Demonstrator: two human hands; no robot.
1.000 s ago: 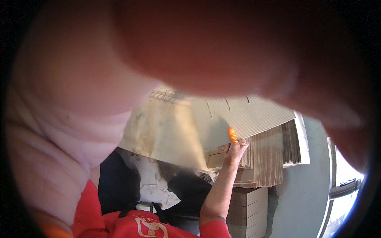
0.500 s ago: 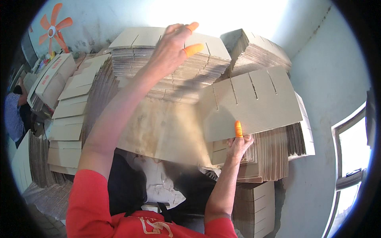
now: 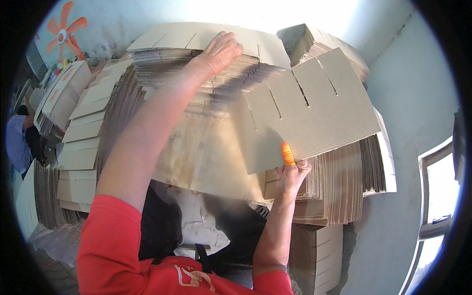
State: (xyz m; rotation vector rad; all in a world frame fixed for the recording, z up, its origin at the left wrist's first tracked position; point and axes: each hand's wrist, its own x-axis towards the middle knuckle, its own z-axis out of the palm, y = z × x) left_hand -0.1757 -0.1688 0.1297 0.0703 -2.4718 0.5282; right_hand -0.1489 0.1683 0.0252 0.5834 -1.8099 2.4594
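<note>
My right hand [image 3: 294, 173] grips a slotted cardboard sheet [image 3: 314, 110] by its near edge, the orange-capped thumb on its face. Several long slits run in from the sheet's far edge, and it is tilted above a stack of cardboard [image 3: 334, 182] at the right. At the far stack, my left hand [image 3: 222, 51] reaches out with its fingers bent over the front edge of the top cardboard sheet [image 3: 162, 37]. That sheet also has slits. The left thumb and fingertips are hidden from view.
A wooden board [image 3: 196, 152] lies before me. Rows of cardboard stacks [image 3: 88, 130] stand at the left, with a white carton [image 3: 66, 91] behind them. An orange fan [image 3: 62, 36] is at the far left, a person [image 3: 18, 140] below it. A wall and window [image 3: 439, 191] bound the right.
My left hand has come down from above the far stack onto its top sheet, its fingers now curled. The sheet in my right hand has tilted, its right end rising.
</note>
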